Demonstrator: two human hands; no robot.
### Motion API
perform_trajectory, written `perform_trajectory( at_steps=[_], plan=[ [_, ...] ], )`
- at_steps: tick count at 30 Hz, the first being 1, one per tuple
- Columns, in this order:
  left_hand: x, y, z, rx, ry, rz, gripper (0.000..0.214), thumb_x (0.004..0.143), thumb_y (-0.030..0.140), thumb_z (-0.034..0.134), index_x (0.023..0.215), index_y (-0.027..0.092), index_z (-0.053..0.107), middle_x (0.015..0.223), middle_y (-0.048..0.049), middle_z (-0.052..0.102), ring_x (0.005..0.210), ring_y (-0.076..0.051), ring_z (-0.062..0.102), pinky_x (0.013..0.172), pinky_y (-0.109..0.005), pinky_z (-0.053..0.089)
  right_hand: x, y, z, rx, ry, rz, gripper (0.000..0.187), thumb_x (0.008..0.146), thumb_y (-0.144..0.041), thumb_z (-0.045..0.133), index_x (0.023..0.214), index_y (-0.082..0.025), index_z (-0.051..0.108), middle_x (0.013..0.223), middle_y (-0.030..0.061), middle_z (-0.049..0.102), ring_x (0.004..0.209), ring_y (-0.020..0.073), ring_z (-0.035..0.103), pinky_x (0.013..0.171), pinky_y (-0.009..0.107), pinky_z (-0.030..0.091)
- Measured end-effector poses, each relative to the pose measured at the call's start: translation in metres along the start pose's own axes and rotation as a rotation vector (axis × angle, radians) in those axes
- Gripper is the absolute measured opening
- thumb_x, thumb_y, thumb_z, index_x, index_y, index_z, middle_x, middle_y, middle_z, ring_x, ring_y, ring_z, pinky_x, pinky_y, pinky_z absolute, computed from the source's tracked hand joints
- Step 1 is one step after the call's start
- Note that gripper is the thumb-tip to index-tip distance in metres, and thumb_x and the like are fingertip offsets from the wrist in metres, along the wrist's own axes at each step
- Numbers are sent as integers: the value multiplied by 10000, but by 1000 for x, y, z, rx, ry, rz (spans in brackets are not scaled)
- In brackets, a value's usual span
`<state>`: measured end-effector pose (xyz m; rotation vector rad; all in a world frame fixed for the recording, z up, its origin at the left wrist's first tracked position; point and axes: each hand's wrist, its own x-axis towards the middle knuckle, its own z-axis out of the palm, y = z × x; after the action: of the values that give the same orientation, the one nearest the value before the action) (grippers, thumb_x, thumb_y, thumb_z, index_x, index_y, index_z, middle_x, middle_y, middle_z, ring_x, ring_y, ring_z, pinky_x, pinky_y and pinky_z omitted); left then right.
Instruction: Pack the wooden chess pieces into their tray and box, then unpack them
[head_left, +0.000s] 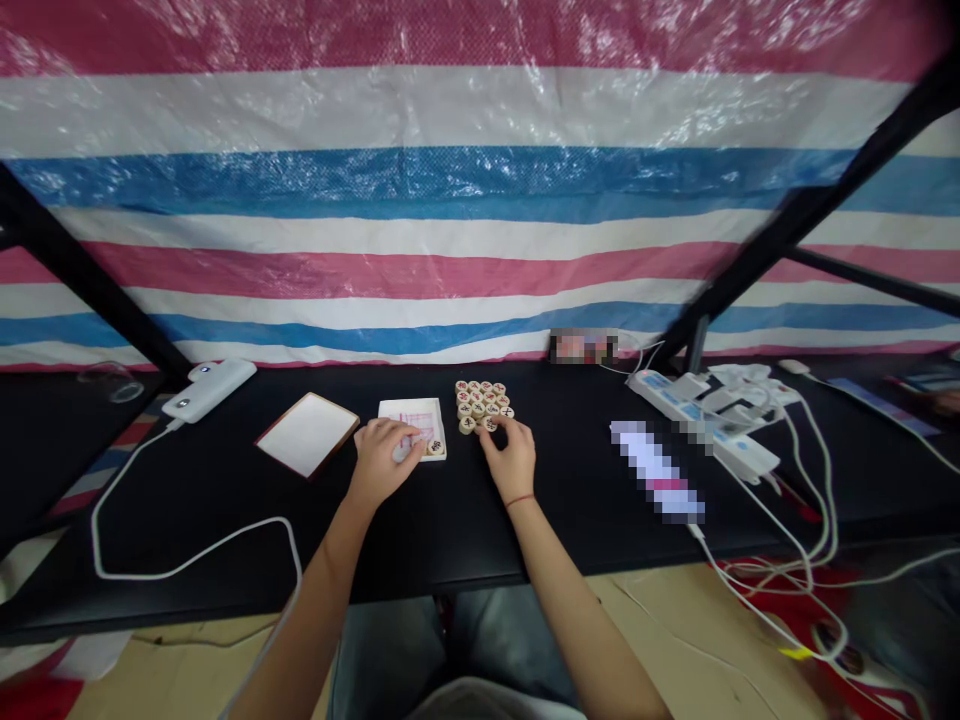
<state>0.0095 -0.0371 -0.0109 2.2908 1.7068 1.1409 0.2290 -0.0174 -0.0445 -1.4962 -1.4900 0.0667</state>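
Head view: on the black tabletop [570, 480], the left hand [381, 455] and right hand [513, 455] work at an open white box [386, 407] and, right of it, close-set rows of xiangqi pieces [478, 410]. The right apparently pinches a front piece [490, 423]; the left, in the box, is beside a loose piece [436, 448], its grip impossible to tell. Setting pieces in rows seems the step; the next move calls for light fingertips, sparing neighbours.

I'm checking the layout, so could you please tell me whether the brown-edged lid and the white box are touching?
Apart: the head view shows black tabletop between the brown-edged lid and the white box.
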Motion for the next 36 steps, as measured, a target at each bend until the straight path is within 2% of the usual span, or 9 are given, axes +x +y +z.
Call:
perform_trajectory(
  at_steps=[3, 7, 10, 17, 22, 25, 30, 33, 36],
  plan=[
    [0, -1, 2, -15, 2, 3, 93, 863, 297, 606, 838, 245, 679, 876, -18, 710, 938, -225, 575, 871, -390, 366, 3, 12, 2, -30, -99, 47, 239, 847, -415, 590, 930, -205, 668, 911, 75, 708, 913, 259, 578, 824, 383, 457],
    [-1, -3, 4, -47, -1, -6, 95, 866, 273, 596, 829, 245, 679, 862, -12, 709, 915, -217, 577, 868, -388, 379, 3, 12, 3, -57, -184, 15, 204, 862, -347, 568, 969, -212, 676, 992, 69, 712, 918, 259, 580, 836, 384, 439],
    [0, -6, 4, -66, 5, -19, 95, 860, 264, 597, 823, 242, 681, 859, -15, 711, 911, -216, 576, 868, -385, 395, 2, 11, 3, -68, -188, -5, 215, 871, -305, 538, 1005, -210, 676, 1053, 80, 700, 940, 257, 589, 830, 381, 433],
    [0, -6, 3, -52, -30, -8, 101, 852, 249, 595, 798, 245, 680, 846, -1, 709, 909, -208, 572, 863, -375, 382, 5, 9, 3, -96, -188, 11, 188, 856, -286, 562, 1001, -218, 660, 1010, 65, 704, 910, 251, 584, 802, 371, 430],
    [0, 0, 2, 61, -49, 15, 109, 850, 255, 597, 793, 249, 690, 840, -3, 723, 930, -230, 573, 845, -402, 330, 5, 4, 0, -99, -130, -12, 214, 857, -296, 547, 1022, -200, 644, 973, 80, 687, 885, 249, 578, 787, 368, 427],
    [0, 6, 2, 144, -50, 65, 108, 850, 280, 597, 821, 253, 697, 853, -10, 729, 972, -250, 575, 853, -425, 303, 1, -6, -3, -72, -108, -87, 213, 873, -308, 531, 1013, -189, 639, 953, 85, 674, 896, 247, 572, 787, 358, 420],
    [-2, 8, 10, 262, -47, 46, 244, 882, 356, 568, 1061, 230, 675, 1044, -72, 706, 989, -258, 580, 840, -428, 308, -8, -28, -4, -9, -372, -293, 293, 881, -343, 553, 1124, -188, 604, 912, 66, 666, 858, 222, 592, 764, 330, 417],
    [-5, 6, 14, 305, -87, 37, 215, 900, 358, 540, 980, 227, 691, 1005, -74, 714, 998, -273, 572, 838, -434, 301, -12, -35, -1, -52, -491, -375, 373, 868, -361, 580, 1198, -186, 571, 922, 71, 663, 864, 231, 595, 754, 334, 423],
    [-7, 6, 13, 292, -110, 29, 198, 892, 350, 543, 863, 215, 685, 911, -68, 727, 1024, -281, 569, 851, -437, 292, -14, -34, 2, -88, -552, -407, 372, 888, -346, 568, 1223, -186, 555, 935, 77, 657, 875, 235, 592, 766, 340, 434]
  ],
)
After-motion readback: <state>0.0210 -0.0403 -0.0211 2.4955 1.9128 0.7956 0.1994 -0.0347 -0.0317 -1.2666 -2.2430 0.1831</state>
